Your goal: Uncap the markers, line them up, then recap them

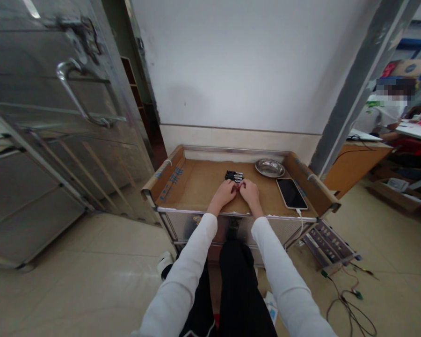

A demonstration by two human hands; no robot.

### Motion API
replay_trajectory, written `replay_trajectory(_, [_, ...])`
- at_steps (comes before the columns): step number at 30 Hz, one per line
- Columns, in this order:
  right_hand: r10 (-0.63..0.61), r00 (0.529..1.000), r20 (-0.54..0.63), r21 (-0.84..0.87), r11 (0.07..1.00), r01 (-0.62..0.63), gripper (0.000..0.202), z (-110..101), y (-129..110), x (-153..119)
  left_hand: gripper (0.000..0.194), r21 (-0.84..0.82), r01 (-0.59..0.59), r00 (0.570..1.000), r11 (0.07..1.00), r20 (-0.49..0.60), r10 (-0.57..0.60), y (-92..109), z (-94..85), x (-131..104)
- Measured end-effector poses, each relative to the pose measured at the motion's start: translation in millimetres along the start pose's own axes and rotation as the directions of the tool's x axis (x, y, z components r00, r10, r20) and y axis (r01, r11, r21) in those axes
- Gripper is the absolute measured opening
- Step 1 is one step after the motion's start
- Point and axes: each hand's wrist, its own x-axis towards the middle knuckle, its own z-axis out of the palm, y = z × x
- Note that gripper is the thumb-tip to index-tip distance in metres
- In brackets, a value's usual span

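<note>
Several small black pen-like items with silvery parts lie side by side on the cardboard-lined cart top. Just in front of them, my left hand and my right hand meet at the fingertips. The fingers of both hands are bent and pinched together around something too small to make out. Both hands rest low over the cardboard near the cart's front edge.
A round metal dish stands at the back right of the cart, behind a phone with a white cable. Cardboard walls edge the sides. A metal door is at left; a person sits far right. Cables lie on the floor.
</note>
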Motion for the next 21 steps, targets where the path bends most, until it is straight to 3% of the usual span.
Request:
replay_trajectory(10, [-0.153, 0.988, 0.018, -0.154, 0.976, 0.154, 0.016, 9.0, -0.4, 0.6, 0.012, -0.019, 0.114, 0.983, 0.993, -0.143, -0.115, -2.9, 2.0, -0.1])
replay_trajectory(21, [-0.126, 0.990, -0.062, -0.225, 0.968, 0.110, 0.017, 10.5, 1.2, -2.2, 0.009, 0.177, 0.254, 0.956, 0.951, -0.197, -0.218, 2.3, -0.8, 0.0])
